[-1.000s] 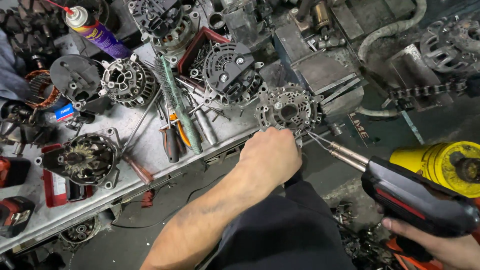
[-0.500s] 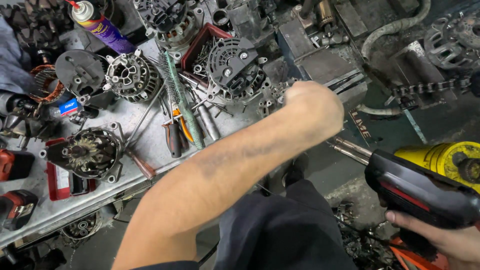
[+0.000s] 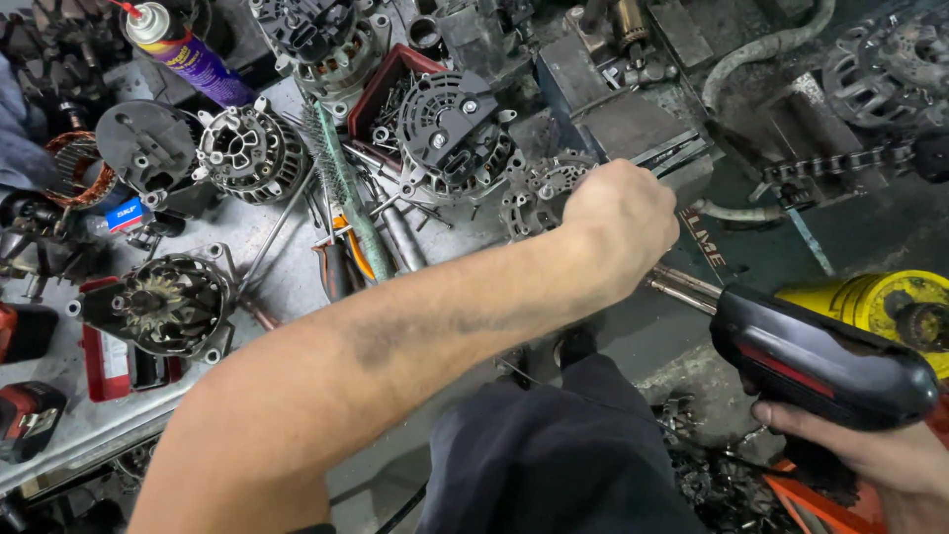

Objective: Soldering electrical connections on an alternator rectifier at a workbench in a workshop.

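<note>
My left hand (image 3: 618, 227) reaches far across the picture, its fingers curled into a fist at the edge of the metal bench (image 3: 287, 287). It hovers beside a grey alternator end-frame (image 3: 534, 193); whatever the fist may hold is hidden. At the lower right, my right hand (image 3: 870, 455) grips a black and red power driver (image 3: 820, 356). The driver's metal shaft (image 3: 682, 287) points toward my left wrist.
Several alternators (image 3: 460, 133) and housings (image 3: 242, 148) crowd the bench, along with a rotor part (image 3: 168, 302), a purple spray can (image 3: 188, 54), orange-handled pliers (image 3: 346, 262) and a red tray (image 3: 395, 84). A yellow cylinder (image 3: 870, 302) and a chain (image 3: 830, 163) lie right.
My left hand has left the end-frame at the bench edge and swung up and to the right. The driver in my right hand has stayed nearly in place.
</note>
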